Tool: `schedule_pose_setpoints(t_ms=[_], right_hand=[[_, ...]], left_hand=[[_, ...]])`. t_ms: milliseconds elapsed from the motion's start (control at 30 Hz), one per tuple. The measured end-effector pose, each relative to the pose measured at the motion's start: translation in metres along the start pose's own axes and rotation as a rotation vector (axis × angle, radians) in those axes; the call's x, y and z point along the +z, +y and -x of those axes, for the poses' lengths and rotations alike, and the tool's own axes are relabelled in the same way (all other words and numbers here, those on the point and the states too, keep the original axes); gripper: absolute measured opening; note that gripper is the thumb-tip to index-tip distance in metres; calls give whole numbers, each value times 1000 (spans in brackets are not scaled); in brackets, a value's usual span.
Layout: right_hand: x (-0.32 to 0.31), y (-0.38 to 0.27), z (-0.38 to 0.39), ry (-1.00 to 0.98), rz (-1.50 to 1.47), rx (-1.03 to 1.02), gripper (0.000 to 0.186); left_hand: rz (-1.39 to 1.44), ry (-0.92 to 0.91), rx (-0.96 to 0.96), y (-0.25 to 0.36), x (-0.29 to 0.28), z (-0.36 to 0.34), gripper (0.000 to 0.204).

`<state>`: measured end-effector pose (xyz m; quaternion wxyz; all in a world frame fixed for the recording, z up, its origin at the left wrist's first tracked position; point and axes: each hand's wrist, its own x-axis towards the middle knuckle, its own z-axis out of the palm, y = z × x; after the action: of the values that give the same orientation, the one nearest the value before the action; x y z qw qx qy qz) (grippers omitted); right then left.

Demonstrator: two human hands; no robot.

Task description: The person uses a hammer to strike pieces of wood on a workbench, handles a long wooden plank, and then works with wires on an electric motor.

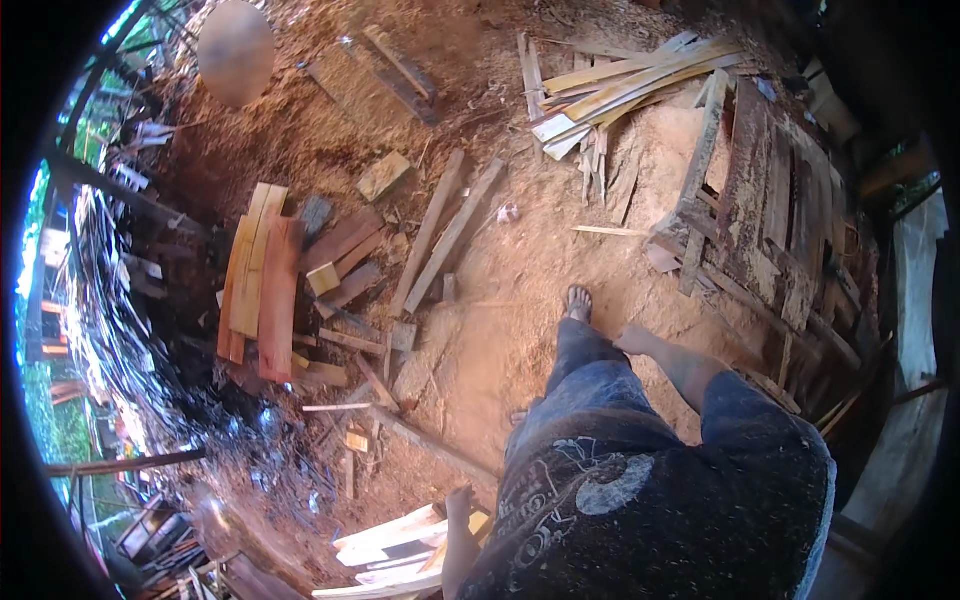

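Note:
My left hand (460, 503) hangs low at my left side, small in view. Its fingers look loosely extended, and I see nothing in them. Beside it, pale sawn boards (393, 545) lie on the ground at the lower edge, partly hidden by my arm. My right hand (632, 341) is held out in front of my right thigh, close to my knee. No object shows in its loosely parted fingers, and bare sandy soil lies beneath it. One bare foot (578, 303) is forward on the ground.
Stacked planks (272, 285) lie left among wooden offcuts (345, 260). Two narrow beams (450, 235) lie ahead. Thin strips form a heap (640, 85) at the far right, near a rough wooden frame (770, 190). A long stick (430, 440) crosses the ground left of my legs.

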<state>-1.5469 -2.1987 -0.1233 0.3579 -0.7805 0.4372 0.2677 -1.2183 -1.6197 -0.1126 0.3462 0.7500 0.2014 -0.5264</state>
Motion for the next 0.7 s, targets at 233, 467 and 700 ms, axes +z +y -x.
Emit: schedule_pose_setpoints(t_ms=[233, 467, 700], right_hand=[[-117, 56, -74, 251, -48, -291, 41], [-243, 168, -105, 364, -547, 134, 28], [-248, 319, -107, 503, -772, 476, 23]], left_hand=[[-123, -41, 87, 184, 163, -6, 12], [-631, -132, 576, 404, 356, -25, 27], [-872, -263, 798, 562, 525, 3, 37]])
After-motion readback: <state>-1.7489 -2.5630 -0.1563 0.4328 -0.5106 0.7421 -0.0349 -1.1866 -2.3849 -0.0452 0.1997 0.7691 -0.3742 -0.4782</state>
